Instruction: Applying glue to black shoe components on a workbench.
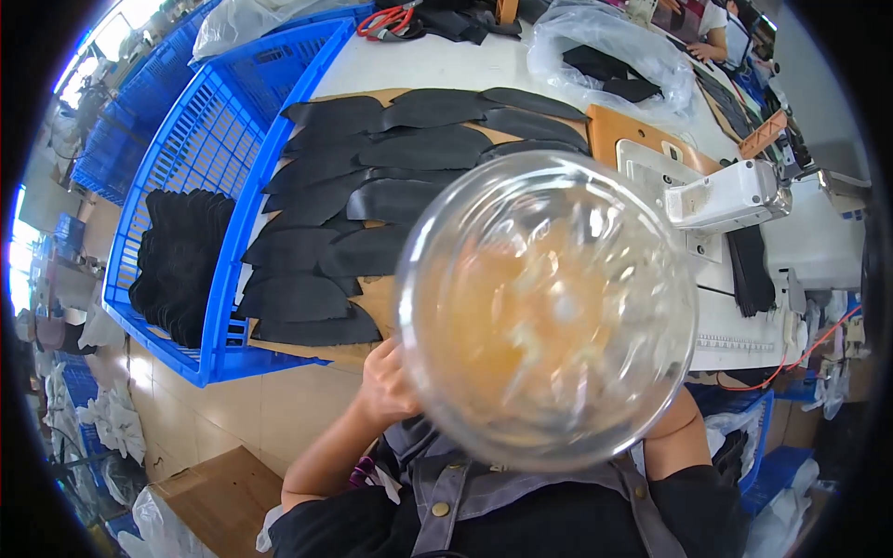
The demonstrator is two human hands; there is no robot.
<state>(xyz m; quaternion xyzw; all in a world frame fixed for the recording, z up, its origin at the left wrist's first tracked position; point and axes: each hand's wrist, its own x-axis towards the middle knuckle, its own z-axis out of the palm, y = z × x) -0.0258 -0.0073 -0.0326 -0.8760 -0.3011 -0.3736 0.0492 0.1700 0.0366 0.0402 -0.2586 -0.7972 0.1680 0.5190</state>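
A clear round bottle (558,316) with a ribbed, petal-shaped base fills the middle of the view, its base toward me. An orange-tan tone shows in or through it. My left hand (386,383) is closed at the bottle's lower left edge, partly covered by it; what its fingers hold is hidden. My right forearm bends up behind the bottle's lower right side, and the right hand is hidden. Behind the bottle, rows of black curved cut pieces (307,246) overlap on a brown board (377,302) on the white table (451,65).
At left stands a blue plastic crate (237,298) with stacked black pieces (181,260). A white sewing machine (730,197) is at right. Red-handled scissors (386,20) and a clear bag (549,60) lie at the back. Another person's hand (702,51) shows far right. A cardboard box (219,498) stands below.
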